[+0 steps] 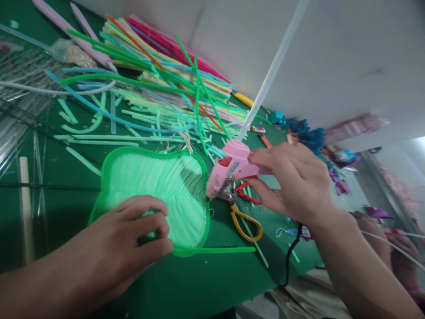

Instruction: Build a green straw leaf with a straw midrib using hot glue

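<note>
A flat leaf-like shape (149,173) of pale green pipe cleaners lies on the green table, edged by a brighter green pipe cleaner whose loose end (229,250) runs out to the right. My left hand (133,239) rests over its lower left part, fingers curled and the thumb at the lower edge. In my right hand (295,181) is a pink hot glue gun (232,166), gripped by the handle, with a long clear glue stick (274,66) rising from its back. The nozzle points down at the shape's right edge; whether they touch I cannot tell.
Scissors with a yellow loop handle (247,226) lie partly beneath the glue gun, beside red handles (244,191). Piled pipe cleaners (159,66) cover the back. A wooden stick (25,199) is at left. The gun's black cord (288,261) hangs right, near another person's hand (375,235).
</note>
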Action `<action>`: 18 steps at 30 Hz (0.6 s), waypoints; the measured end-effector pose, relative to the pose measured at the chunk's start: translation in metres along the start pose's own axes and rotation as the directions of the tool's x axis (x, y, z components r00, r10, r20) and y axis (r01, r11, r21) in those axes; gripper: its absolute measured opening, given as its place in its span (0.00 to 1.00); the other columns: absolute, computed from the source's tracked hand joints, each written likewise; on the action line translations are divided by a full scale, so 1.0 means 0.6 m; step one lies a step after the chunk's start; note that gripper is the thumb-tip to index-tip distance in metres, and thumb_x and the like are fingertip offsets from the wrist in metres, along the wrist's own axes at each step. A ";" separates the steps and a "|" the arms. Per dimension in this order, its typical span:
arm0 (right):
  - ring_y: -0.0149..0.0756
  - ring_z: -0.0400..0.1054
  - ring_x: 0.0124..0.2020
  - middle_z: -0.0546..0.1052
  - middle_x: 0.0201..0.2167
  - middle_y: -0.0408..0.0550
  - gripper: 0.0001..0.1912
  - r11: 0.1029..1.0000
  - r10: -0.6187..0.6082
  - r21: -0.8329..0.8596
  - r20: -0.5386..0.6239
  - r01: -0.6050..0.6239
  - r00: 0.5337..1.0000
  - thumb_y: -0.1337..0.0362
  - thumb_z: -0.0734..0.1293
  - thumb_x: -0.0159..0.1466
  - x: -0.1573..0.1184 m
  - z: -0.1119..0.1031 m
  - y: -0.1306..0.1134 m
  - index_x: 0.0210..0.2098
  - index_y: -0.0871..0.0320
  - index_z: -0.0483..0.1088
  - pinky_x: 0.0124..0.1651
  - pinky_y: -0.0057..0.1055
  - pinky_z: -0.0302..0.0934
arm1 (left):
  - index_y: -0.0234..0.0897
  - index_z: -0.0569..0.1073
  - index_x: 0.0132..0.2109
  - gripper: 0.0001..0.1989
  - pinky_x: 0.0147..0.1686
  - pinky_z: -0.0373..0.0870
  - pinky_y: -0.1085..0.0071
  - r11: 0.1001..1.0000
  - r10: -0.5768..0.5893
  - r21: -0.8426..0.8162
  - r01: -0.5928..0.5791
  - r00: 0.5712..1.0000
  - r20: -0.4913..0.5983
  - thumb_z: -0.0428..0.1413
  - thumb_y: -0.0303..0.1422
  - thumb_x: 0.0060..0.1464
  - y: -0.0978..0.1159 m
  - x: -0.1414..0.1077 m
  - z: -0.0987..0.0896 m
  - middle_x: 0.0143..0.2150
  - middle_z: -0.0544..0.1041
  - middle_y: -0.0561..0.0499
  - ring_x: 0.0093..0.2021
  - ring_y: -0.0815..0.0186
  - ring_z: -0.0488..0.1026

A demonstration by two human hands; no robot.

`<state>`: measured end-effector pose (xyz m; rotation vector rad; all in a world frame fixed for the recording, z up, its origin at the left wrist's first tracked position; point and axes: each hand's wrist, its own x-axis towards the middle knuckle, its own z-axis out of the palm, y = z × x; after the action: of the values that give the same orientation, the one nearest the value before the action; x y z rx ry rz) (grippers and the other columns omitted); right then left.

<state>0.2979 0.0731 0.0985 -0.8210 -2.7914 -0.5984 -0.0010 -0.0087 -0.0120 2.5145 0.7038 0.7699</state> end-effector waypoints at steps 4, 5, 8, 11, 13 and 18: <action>0.42 0.73 0.34 0.80 0.37 0.50 0.12 0.999 -0.020 0.025 0.023 0.020 1.000 0.65 0.69 0.63 -0.001 0.001 -0.002 0.45 0.60 0.67 0.32 0.36 0.61 | 0.42 0.74 0.45 0.13 0.50 0.67 0.62 1.000 0.006 0.003 -0.006 1.000 0.007 0.54 0.21 0.58 0.000 -0.001 0.001 0.41 0.74 0.51 0.56 0.57 0.64; 0.42 0.73 0.34 0.80 0.37 0.51 0.11 0.999 -0.023 0.027 0.028 0.023 0.999 0.64 0.69 0.63 -0.002 0.002 -0.003 0.45 0.60 0.66 0.32 0.35 0.60 | 0.42 0.74 0.45 0.13 0.50 0.67 0.61 1.000 0.006 0.002 -0.006 1.000 0.013 0.54 0.21 0.57 -0.001 -0.001 0.002 0.41 0.74 0.51 0.56 0.56 0.64; 0.42 0.73 0.34 0.80 0.37 0.50 0.11 0.999 -0.033 0.024 0.032 0.032 0.999 0.64 0.68 0.64 -0.001 0.003 -0.004 0.44 0.59 0.66 0.32 0.36 0.60 | 0.42 0.74 0.46 0.13 0.50 0.67 0.61 1.000 0.006 0.002 -0.006 1.000 0.020 0.53 0.21 0.58 -0.001 0.001 0.002 0.42 0.74 0.50 0.56 0.56 0.64; 0.43 0.73 0.35 0.80 0.37 0.51 0.12 0.999 -0.033 0.020 0.029 0.033 0.999 0.65 0.69 0.63 -0.001 0.000 -0.005 0.45 0.59 0.66 0.32 0.36 0.60 | 0.41 0.74 0.46 0.13 0.50 0.67 0.61 1.000 0.009 0.003 -0.010 1.000 0.013 0.53 0.21 0.58 -0.001 -0.001 0.001 0.41 0.74 0.50 0.56 0.56 0.64; 0.43 0.73 0.36 0.80 0.38 0.53 0.13 0.999 -0.029 0.019 0.035 0.029 0.999 0.67 0.70 0.63 -0.002 -0.002 -0.005 0.46 0.60 0.66 0.33 0.37 0.60 | 0.41 0.74 0.46 0.13 0.51 0.67 0.60 1.000 0.011 0.001 -0.011 1.000 0.018 0.54 0.20 0.57 -0.001 -0.003 0.002 0.42 0.74 0.50 0.56 0.56 0.64; 0.40 0.71 0.35 0.79 0.36 0.50 0.15 0.996 0.082 0.022 -0.043 -0.081 0.996 0.63 0.71 0.62 -0.011 -0.002 0.004 0.44 0.58 0.65 0.34 0.35 0.62 | 0.42 0.74 0.45 0.12 0.51 0.68 0.61 1.000 0.004 0.017 -0.004 1.000 0.028 0.54 0.22 0.58 -0.003 -0.003 0.001 0.42 0.74 0.51 0.56 0.56 0.64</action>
<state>0.3045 0.0711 0.0986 -0.9018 -2.7050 -0.5670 -0.0025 -0.0087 -0.0142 2.5377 0.6992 0.7312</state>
